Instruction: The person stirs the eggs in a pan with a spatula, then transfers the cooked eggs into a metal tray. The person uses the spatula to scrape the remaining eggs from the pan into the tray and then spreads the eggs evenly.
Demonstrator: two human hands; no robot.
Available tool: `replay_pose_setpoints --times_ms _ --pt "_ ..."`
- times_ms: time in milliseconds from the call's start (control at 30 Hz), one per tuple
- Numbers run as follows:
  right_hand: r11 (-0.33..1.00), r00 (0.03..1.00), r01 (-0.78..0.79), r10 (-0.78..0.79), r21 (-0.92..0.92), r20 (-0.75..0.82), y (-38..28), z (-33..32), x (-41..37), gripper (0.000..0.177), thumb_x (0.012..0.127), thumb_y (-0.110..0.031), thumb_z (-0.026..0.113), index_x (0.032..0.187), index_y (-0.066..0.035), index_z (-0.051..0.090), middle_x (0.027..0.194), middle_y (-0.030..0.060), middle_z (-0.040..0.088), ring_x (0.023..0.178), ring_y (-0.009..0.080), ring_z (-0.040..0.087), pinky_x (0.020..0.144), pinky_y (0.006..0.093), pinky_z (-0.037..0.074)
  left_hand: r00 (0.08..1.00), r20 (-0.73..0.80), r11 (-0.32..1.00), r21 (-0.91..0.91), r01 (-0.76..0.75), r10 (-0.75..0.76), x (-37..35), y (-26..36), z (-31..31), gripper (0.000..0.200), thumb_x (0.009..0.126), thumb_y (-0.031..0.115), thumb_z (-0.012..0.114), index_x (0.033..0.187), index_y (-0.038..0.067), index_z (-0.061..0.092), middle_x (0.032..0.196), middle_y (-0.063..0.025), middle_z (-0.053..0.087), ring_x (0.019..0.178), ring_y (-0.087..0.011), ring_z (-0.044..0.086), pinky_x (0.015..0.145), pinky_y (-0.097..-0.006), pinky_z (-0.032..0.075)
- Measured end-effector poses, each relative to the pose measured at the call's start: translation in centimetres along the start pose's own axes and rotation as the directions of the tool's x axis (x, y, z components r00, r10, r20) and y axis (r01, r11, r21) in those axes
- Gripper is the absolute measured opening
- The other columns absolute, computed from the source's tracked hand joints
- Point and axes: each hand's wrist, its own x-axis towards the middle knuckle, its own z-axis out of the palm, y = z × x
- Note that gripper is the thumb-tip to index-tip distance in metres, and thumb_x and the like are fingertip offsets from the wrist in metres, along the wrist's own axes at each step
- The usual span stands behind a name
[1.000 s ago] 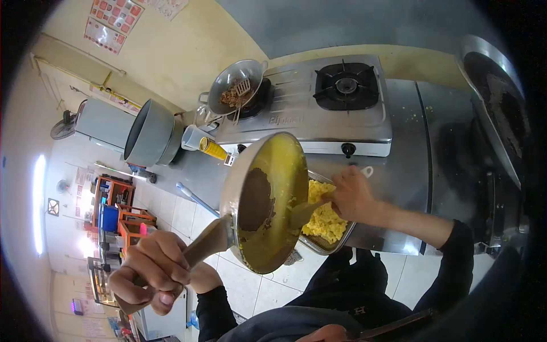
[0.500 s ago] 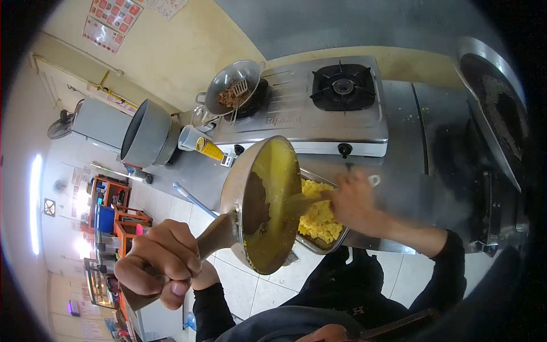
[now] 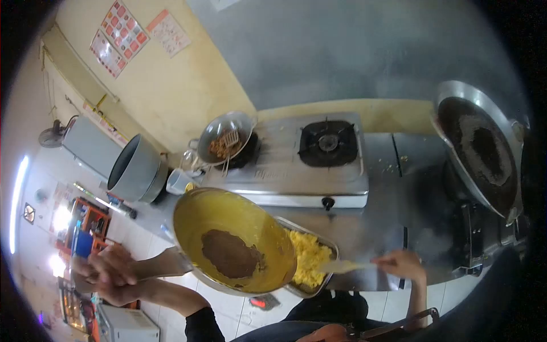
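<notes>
My left hand (image 3: 114, 273) is wrapped round the handle of a deep pan (image 3: 231, 253), held tilted with its inside facing me. Yellow egg residue coats the pan's walls, around a bare brown patch at the bottom. My right hand (image 3: 401, 265) grips a pale spatula (image 3: 348, 266) by its handle, the blade pointing left over the edge of a metal tray (image 3: 335, 244). Scrambled egg (image 3: 307, 256) fills the tray, whose left side is partly hidden behind the pan.
Behind the tray stands a two-burner gas stove (image 3: 285, 174). On its left burner, a wok (image 3: 225, 128) holds browned food and a slotted turner (image 3: 231, 138). A large pot (image 3: 134, 168) is at the left, and a wide wok with dark liquid (image 3: 478, 148) at the right.
The pan has moved left and turned its inside more toward me. My right hand has drawn the spatula out of the pan and moved right. The view has tilted up.
</notes>
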Motion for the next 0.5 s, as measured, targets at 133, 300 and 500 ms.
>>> replay_pose_setpoints --times_ms 133,300,500 --pt "0.987 0.987 -0.163 0.163 0.015 -0.006 3.2 3.5 -4.1 0.024 0.078 -0.035 0.055 0.1 -0.031 0.063 0.064 0.0051 0.061 0.058 0.0196 0.059 0.054 0.032 0.045 0.969 -0.232 0.996 0.016 -0.085 0.086 1.1 -3.3 2.0 0.012 0.078 0.01 0.041 0.083 0.01 0.031 0.048 0.0021 0.03 0.032 -0.0065 0.028 0.032 -0.0192 0.024" --pt "0.94 0.926 -0.34 0.339 0.027 -0.168 0.8 6.5 -6.1 0.025 0.08 -0.037 0.054 0.103 -0.031 0.061 0.067 0.0069 0.061 0.062 0.022 0.06 0.053 0.0326 0.046 0.912 -0.41 0.989 -0.146 -0.031 -0.032 -2.0 -15.4 10.3 0.021 0.074 0.003 0.045 0.082 0.011 0.028 0.055 -0.0017 0.036 0.037 -0.0072 0.035 0.031 -0.0172 0.027" --pt "0.853 0.797 -0.339 0.485 0.397 -0.36 2.1 14.1 -7.0 0.029 0.08 -0.022 0.059 0.107 -0.012 0.06 0.08 0.0095 0.064 0.071 0.0154 0.061 0.068 0.0312 0.047 0.777 -0.572 0.933 -0.357 0.053 -0.263 -8.2 -29.9 19.8 0.028 0.069 -0.005 0.051 0.084 0.007 0.03 0.068 -0.0046 0.038 0.044 -0.0111 0.041 0.034 -0.0211 0.036"
